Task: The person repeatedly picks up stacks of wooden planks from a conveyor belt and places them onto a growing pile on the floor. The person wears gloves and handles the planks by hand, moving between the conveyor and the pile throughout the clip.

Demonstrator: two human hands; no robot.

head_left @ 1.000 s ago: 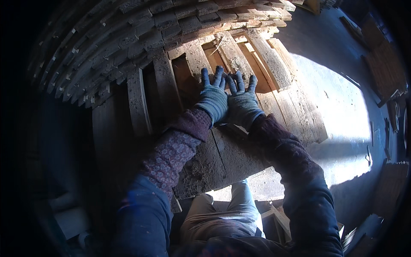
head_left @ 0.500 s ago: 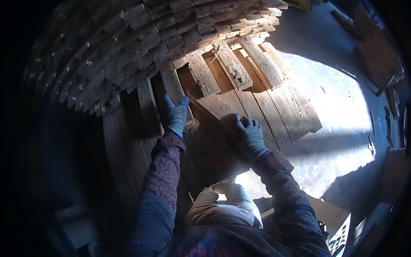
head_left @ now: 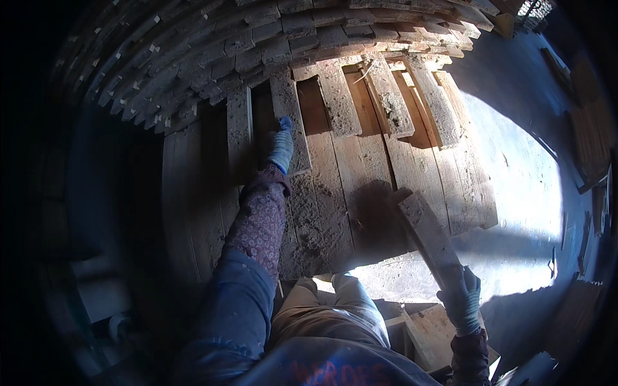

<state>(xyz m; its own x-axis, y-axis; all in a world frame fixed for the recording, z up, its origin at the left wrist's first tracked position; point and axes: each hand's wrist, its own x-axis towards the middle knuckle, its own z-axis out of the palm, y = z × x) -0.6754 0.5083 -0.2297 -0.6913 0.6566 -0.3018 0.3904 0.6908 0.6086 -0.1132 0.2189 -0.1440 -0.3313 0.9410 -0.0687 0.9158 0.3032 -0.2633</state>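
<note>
- Your right hand [head_left: 461, 299] has its fingers closed around the near end of a short board [head_left: 428, 231], just beyond the front edge of the tabletop [head_left: 467, 193].
- That held board's long axis slants forward and to your left; its far end points over the front right part of the tabletop, while its near end is at your palm, outside the front edge.
- A dark shadow lies on the tabletop just left of the far end.
- Your left hand [head_left: 281, 147] is at the left side of a dusty slat [head_left: 286, 96], left of the tabletop's middle; you cannot tell from this view whether those fingers grip it or only rest there.
- This slat's long axis runs from the back edge towards you, its near end tipped slightly right.
- To its right, 2 more slats, the nearer slat [head_left: 339, 96] and the farther slat [head_left: 388, 96], point much the same way.
- Along the back edge rises a layered stack of boards [head_left: 299, 26].
- Sunlight falls on the floor [head_left: 515, 174] past the right edge.
</note>
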